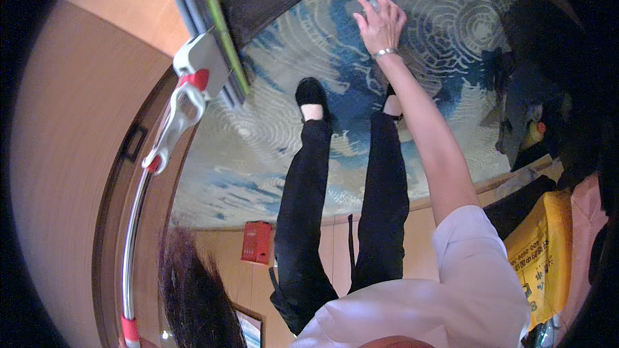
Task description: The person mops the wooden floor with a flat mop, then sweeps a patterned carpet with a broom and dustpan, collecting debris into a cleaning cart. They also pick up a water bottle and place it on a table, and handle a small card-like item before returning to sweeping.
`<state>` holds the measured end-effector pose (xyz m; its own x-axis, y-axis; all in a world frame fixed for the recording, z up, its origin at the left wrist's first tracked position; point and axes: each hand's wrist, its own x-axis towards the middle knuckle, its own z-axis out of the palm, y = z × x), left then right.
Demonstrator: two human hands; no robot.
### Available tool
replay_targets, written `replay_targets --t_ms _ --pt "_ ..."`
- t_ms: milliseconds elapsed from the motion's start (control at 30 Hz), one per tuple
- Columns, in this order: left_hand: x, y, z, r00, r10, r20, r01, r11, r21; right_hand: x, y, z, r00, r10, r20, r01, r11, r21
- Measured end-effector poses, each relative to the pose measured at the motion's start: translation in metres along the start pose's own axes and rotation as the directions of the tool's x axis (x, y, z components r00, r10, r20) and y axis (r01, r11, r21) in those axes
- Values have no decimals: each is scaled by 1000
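At the lower left edge my left hand point(140, 342) is mostly cut off, its visible fingers around the red-and-white grip of a sponge mop. The mop's metal pole point(129, 246) runs upward to a white-and-red lever and a grey sponge head point(213, 41) with a green strip. The head is raised beside a wood panel. My right hand point(383, 21) reaches forward over the blue-and-grey patterned carpet point(271, 154), thumb and fingers apart and bent. A small pale patch shows by its fingertips; whether it is an object is unclear. A silver bracelet point(385, 52) circles the wrist.
Wood panelling point(63, 145) with a dark handle point(134, 142) stands at the left. A red box point(256, 242) is at the wall behind my legs. At the right are a yellow bag point(546, 256) bearing writing, a pink cloth point(585, 227) and dark items in shadow.
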<state>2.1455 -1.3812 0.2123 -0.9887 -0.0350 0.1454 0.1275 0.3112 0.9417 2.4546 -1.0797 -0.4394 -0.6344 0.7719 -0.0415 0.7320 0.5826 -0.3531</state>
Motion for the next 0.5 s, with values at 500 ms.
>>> replay_targets --t_ms 500 --pt "-32 -34 -92 914 -405 13 402 911 92 62 -167 53 902 124 414 -387 656 648"
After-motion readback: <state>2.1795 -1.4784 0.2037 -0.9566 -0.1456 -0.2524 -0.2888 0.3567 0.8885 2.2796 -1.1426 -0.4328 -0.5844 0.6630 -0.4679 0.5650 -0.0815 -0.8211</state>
